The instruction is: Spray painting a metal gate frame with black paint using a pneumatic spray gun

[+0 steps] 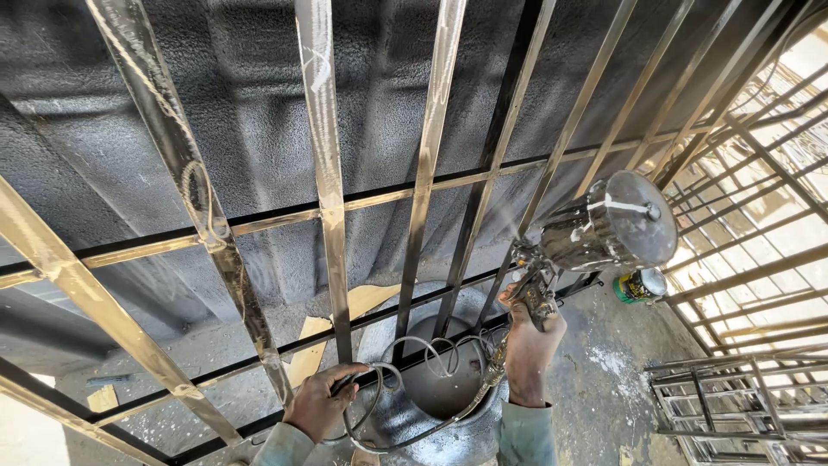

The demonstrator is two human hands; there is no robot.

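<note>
Paint-crusted dark wall behind tall metal bar grille [332, 185]. Right hand [530, 341] gripping grey metal spray gun [595, 237] by handle; top-heavy cup, likely slick. Left hand [321, 401] closed on coiled springy air hose [423, 362], beside lower rail.

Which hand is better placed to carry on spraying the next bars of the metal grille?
Right. The right hand grips the spray gun, whose nozzle end sits close to the grille bars. The left hand is lower, closed around the coiled air hose, so it likely only manages slack.
</note>
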